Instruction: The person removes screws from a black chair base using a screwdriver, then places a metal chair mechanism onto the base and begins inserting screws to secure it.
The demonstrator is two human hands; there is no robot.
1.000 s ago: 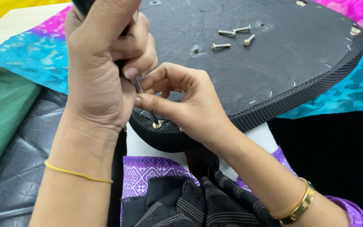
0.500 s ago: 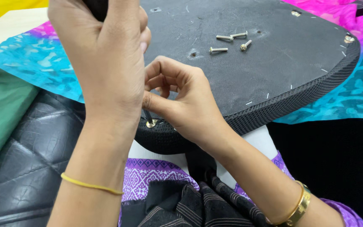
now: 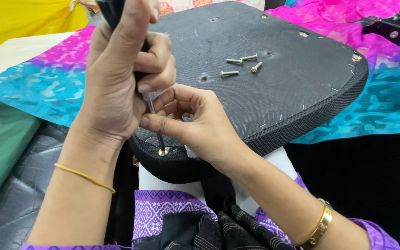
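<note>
We grip the screwdriver [image 3: 151,104] handle in our left hand [image 3: 116,78]; right hand [image 3: 195,125] pinches its shaft, tip on the brass screw [image 3: 163,151] at the seat pad [image 3: 274,83] rim just below both hands. Risk: tilted shaft cams out, tip slips off.

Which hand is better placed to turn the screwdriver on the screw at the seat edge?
Left. The left hand grips the screwdriver handle from above; the right hand only steadies the shaft near the screw.
</note>
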